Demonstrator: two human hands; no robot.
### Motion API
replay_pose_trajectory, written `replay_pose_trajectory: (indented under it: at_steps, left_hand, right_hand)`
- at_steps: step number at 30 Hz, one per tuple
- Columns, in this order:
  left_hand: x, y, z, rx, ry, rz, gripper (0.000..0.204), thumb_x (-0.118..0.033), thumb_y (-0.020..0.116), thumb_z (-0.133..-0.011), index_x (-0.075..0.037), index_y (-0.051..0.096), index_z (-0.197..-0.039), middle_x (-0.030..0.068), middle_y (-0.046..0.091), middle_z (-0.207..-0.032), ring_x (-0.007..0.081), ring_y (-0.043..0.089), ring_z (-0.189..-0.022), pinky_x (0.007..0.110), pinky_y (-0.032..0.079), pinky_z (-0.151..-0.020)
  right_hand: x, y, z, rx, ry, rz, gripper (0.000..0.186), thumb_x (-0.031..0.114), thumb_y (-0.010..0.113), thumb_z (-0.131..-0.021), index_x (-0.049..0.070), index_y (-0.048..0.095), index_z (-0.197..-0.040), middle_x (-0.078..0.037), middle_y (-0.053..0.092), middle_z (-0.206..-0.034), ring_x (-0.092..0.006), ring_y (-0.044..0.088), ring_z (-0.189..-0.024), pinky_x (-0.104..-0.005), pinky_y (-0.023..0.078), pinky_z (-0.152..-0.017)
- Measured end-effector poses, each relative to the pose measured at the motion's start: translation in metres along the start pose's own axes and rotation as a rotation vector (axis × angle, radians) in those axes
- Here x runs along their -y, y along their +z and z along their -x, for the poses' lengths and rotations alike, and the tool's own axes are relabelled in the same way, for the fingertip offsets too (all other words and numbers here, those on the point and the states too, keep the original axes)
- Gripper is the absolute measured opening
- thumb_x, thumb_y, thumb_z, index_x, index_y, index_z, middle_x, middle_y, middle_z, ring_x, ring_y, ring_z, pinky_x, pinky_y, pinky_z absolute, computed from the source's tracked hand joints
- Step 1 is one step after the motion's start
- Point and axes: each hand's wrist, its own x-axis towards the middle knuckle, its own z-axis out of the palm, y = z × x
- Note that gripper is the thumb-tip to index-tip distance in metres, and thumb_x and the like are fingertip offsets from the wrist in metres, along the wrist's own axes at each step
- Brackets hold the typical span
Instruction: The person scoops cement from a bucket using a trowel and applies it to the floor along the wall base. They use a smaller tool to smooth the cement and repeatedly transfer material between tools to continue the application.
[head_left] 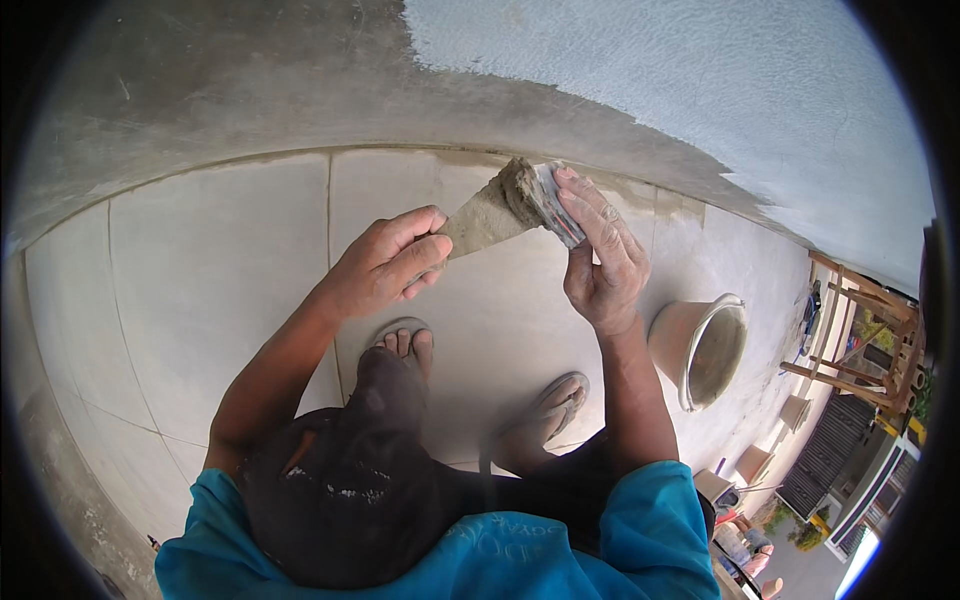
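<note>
While my left hand (385,265) pinches triangular grey trowel (482,218), right hand (600,260) grips flat metal scraper (553,203), scraping wet grey mortar lump (520,188); next wants steady downward pull.

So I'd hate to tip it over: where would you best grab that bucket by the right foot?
Probably by the rim of the bucket, from above on the side nearest the right hand. It stands upright with its mouth open and its walls taper downward, so the rim gives the firmest hold. No handle can be made out.
</note>
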Motion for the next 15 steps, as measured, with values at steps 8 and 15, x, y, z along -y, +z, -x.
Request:
replay_pose_trajectory:
  at_steps: [8, 15]
  left_hand:
    - [-0.001, -0.005, -0.007, -0.121, 0.219, 0.063, 0.022, -0.025, 0.049, -0.102, -0.007, 0.049, -0.089, 0.0019, 0.056, -0.075, 0.0063, 0.048, -0.06, 0.023, 0.037, -0.051]
    - [0.02, 0.002, -0.016, -0.56, 0.633, -0.476, 0.021, -0.003, 0.068, -0.089, -0.002, 0.066, -0.11, 0.0079, 0.066, -0.092, 0.0132, 0.057, -0.07, 0.027, 0.046, -0.06]
  right_hand:
    - [-0.029, -0.007, 0.034, -0.052, 0.426, -0.1, 0.031, -0.003, 0.061, -0.086, 0.003, 0.062, -0.117, -0.012, 0.07, -0.111, -0.0241, 0.067, -0.107, -0.0381, 0.054, -0.093]
    - [0.056, -0.006, -0.004, -0.404, 1.227, -1.364, 0.032, 0.014, 0.059, -0.094, 0.001, 0.055, -0.123, -0.007, 0.065, -0.11, -0.0168, 0.066, -0.096, -0.0342, 0.056, -0.082]
